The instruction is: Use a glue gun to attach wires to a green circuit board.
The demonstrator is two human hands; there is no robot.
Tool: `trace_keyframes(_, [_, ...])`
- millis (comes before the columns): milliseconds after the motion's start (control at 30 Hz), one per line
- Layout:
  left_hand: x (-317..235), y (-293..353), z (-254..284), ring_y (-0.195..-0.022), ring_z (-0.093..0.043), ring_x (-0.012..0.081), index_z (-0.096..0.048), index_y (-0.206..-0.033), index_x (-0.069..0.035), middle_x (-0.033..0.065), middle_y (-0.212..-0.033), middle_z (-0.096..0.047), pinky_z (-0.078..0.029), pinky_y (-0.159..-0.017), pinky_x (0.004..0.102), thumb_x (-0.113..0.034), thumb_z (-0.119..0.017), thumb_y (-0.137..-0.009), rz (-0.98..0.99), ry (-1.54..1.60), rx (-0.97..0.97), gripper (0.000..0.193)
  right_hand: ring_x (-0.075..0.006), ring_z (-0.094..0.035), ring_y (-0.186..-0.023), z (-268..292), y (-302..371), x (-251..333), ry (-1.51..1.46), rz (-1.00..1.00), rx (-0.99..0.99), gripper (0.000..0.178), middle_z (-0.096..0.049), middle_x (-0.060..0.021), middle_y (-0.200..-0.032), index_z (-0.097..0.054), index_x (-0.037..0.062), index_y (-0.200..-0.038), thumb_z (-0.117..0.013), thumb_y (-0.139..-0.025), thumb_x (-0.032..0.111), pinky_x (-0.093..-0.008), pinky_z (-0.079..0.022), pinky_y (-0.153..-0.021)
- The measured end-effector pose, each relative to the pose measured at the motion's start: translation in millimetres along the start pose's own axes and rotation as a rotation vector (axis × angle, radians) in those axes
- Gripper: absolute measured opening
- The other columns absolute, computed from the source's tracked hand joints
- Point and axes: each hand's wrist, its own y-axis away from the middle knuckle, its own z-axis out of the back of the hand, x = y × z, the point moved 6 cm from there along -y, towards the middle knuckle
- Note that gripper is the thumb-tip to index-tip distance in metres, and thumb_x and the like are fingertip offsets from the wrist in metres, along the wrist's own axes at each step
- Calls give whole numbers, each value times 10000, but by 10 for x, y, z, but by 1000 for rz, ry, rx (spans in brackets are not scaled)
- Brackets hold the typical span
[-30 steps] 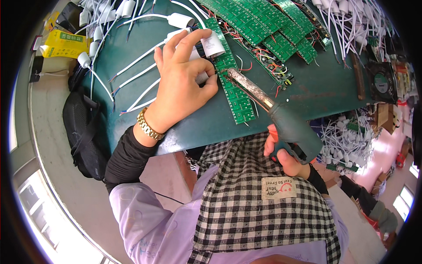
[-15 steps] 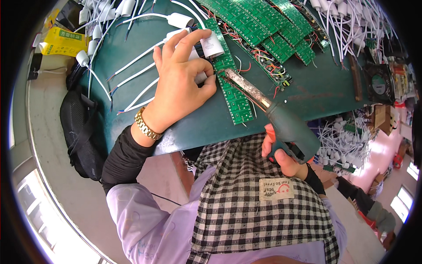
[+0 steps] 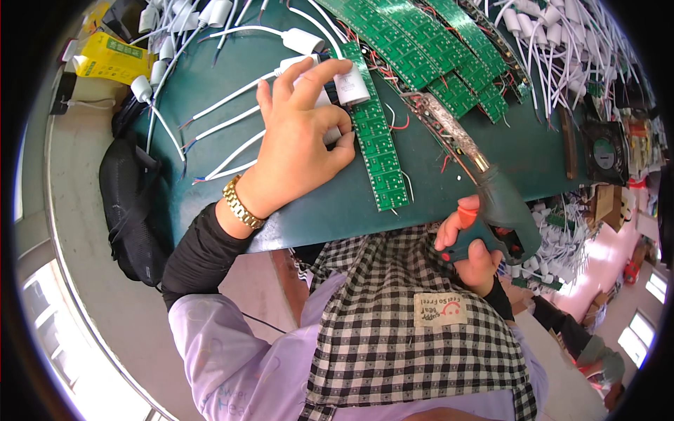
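My left hand (image 3: 302, 137) rests over a narrow green circuit board strip (image 3: 382, 172), thumb and index finger pinched together at its left edge. What the pinch holds is hidden. The other fingers stretch over white cylindrical connectors; one white connector (image 3: 352, 85) lies across the strip by the fingertips, and another is partly visible under the hand. My right hand (image 3: 472, 245) grips a dark soldering gun (image 3: 507, 200) by its handle, index finger at the orange trigger. Its long, stained metal barrel (image 3: 453, 130) points up and left, apart from the strip, over the board pile's edge.
White cables (image 3: 228, 98) with bare coloured wire ends lie left of my left hand. Overlapping green boards (image 3: 414, 42) with loose wires cover the far middle. More white cables (image 3: 554, 35) heap at far right, near a black fan (image 3: 605, 151). A black bag (image 3: 126, 203) sits at the table's left edge.
The soldering gun has moved right, its tip leaving the strip near my left fingertips. My left hand keeps its pinch at the strip; the whole view has shifted slightly.
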Motion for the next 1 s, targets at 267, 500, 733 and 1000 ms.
trace_keyframes(267, [-35, -4, 76, -1198, -382, 358, -561, -727, -117, 93, -1273, -458, -288, -903, 580, -91, -689, -616, -85, 0, 54, 171, -192, -526, -669, 219, -112, 146, -160, 111, -60, 614, -517, -104, -779, -336, -29, -1268, -578, -864, 366, -315, -459, -626])
trace_keyframes(500, [1125, 62, 1363, -820, -611, 339, -579, -910, -28, 155, -887, -631, -485, -687, 418, -291, -636, -804, 449, -758, -529, 289, -185, -511, -639, 369, -225, 195, -196, 177, -89, 584, -487, -101, -749, -311, -22, -1293, -503, -897, 362, -300, -451, -595])
trace_keyframes(733, [2046, 472, 1680, -892, -589, 414, -474, -1062, 51, 261, -953, -603, -473, -791, 445, -252, -601, -782, 768, -575, -557, 432, -174, -507, -606, 325, -270, 163, -223, 189, -84, 532, -485, -100, -739, -329, -41, -1264, -472, -911, 331, -288, -449, -572])
trace_keyframes(1000, [878, 92, 1460, -601, -428, 92, -459, -1053, -23, 78, -841, -497, -342, -547, 211, -92, -497, -865, 406, 666, -537, 205, -186, -510, -596, 370, -253, 189, -205, 185, -148, 515, -491, -105, -723, -349, -35, -1243, -500, -900, 318, -302, -449, -569])
